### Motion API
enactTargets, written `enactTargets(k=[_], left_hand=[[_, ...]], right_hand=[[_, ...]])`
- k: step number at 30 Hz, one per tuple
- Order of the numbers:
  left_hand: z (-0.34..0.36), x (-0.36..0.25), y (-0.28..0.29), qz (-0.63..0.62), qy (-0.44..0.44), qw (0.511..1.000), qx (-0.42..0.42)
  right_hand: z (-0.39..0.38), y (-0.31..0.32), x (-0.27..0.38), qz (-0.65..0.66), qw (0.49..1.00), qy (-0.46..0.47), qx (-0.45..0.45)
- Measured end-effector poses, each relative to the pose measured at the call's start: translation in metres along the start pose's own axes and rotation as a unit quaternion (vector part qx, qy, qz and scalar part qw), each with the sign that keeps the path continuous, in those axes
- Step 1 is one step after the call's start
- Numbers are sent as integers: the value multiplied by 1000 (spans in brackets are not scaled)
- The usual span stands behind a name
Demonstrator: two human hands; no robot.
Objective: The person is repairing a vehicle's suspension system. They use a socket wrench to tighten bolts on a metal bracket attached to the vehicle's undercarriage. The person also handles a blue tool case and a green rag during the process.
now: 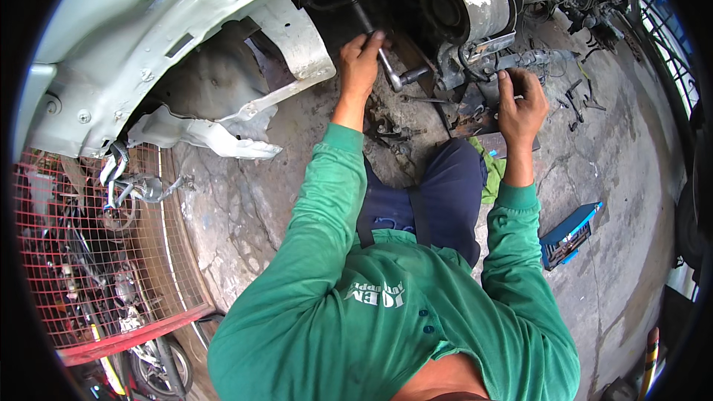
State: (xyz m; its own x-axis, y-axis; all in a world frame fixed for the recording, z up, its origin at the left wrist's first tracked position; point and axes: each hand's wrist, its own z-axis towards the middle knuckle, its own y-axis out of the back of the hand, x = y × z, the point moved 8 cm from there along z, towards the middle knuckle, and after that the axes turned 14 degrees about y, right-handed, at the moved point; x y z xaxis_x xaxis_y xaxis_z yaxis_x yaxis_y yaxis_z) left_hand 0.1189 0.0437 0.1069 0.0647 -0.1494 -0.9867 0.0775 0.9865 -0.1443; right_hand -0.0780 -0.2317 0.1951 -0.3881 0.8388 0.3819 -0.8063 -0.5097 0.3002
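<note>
On concrete — blue tool case (570,235) (open).

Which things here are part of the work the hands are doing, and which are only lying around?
In use:
- left hand gripping a ratchet wrench
- right hand on the metal suspension parts under the car body

Lying about:
- blue tool case, open on the concrete floor
- loose tools farther off
- green cloth by the knee
- red mesh crate of parts

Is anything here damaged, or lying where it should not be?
Yes. The pale torn panel under the car body hangs loose with ragged edges. Small tools lie scattered on the cracked concrete floor, and a blue case lies open.
</note>
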Motion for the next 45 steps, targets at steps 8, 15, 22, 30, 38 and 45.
enactTargets(k=[8,15,22,30,38,45], left_hand=[[-74,-113,-44,-99,-118,961,231],[-185,28,-102,422,-228,787,388],[-108,181,-11,-389,423,802,161],[28,53,22,-182,91,978,37],[-152,-60,-48,265,-237,900,251],[-184,146,-11,38,285,927,241]], right_hand=[[1,-7,6,-7,1000,8,25],[-1,-4,0,-19,999,-14,43],[1,-3,-1,-32,999,12,27],[5,-12,12,-25,999,25,29],[1,-9,6,-12,1000,7,22],[2,-8,6,-25,999,13,30]])
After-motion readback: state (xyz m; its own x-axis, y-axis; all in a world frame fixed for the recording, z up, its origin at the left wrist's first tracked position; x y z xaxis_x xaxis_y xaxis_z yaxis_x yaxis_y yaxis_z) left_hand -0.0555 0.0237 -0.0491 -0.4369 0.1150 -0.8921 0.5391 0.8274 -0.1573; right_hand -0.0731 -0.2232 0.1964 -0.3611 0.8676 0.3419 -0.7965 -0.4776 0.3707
